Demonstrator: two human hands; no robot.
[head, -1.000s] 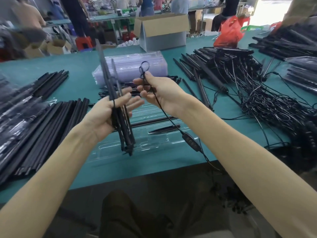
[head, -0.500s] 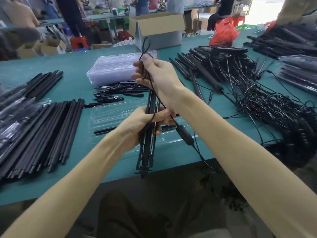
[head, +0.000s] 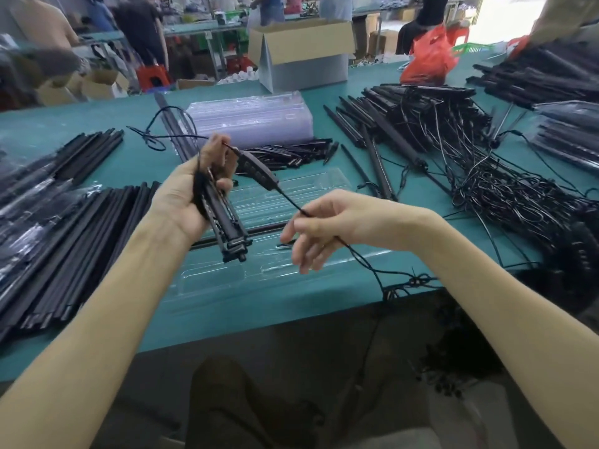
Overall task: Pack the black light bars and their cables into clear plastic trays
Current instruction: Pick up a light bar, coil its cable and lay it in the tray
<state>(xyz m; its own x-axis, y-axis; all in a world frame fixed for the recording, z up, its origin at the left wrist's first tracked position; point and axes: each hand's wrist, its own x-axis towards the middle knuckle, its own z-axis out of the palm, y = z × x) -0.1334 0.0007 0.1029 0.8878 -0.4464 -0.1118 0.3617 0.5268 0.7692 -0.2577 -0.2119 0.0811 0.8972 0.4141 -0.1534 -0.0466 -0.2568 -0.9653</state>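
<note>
Bars were gripped in the left hand, fingers curled round them and round a wound length of cable; the bar ends projected below the palm. The cable was stretched through a controller to the right hand and pinched there between thumb and forefinger, other fingers loosely spread. Both hands were held above a tray on the counter.

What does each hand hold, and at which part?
The left hand grips the slim black light bars near their lower ends; right hand pinches the thin black cable below its controller.
</note>
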